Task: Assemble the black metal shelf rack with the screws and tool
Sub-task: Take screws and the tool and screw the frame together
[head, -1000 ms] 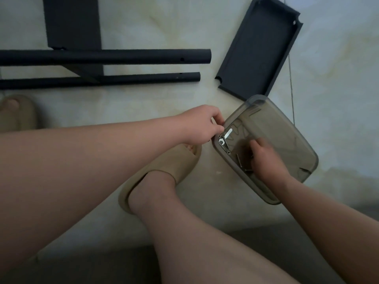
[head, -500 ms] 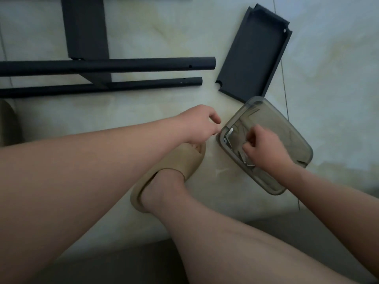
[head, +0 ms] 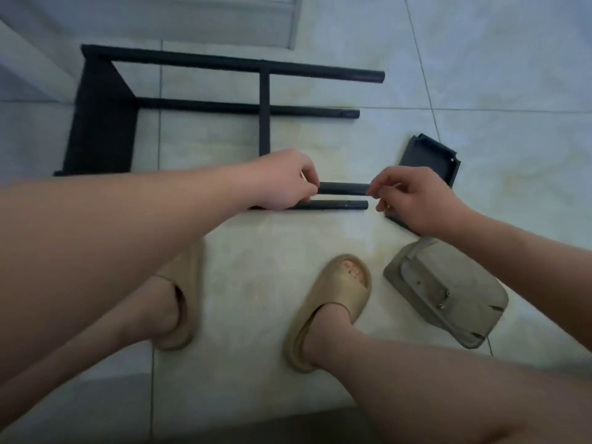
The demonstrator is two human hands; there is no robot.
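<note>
Right hand (head: 413,200) left tray (head: 448,293), curled at tube (head: 344,188) end, grip unclear; left hand (head: 285,181) grips tube.

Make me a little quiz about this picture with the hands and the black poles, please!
1. True or false: the left hand grips a round black metal tube.
2. Where does the translucent grey plastic tray lie? A on the tiled floor beside a tan foam slipper; B on the black rack frame; C in the left hand.
3. Fill in: the flat black metal shelf panel lies partly behind the ___ hand.
Key: 1 true; 2 A; 3 right hand.
</note>
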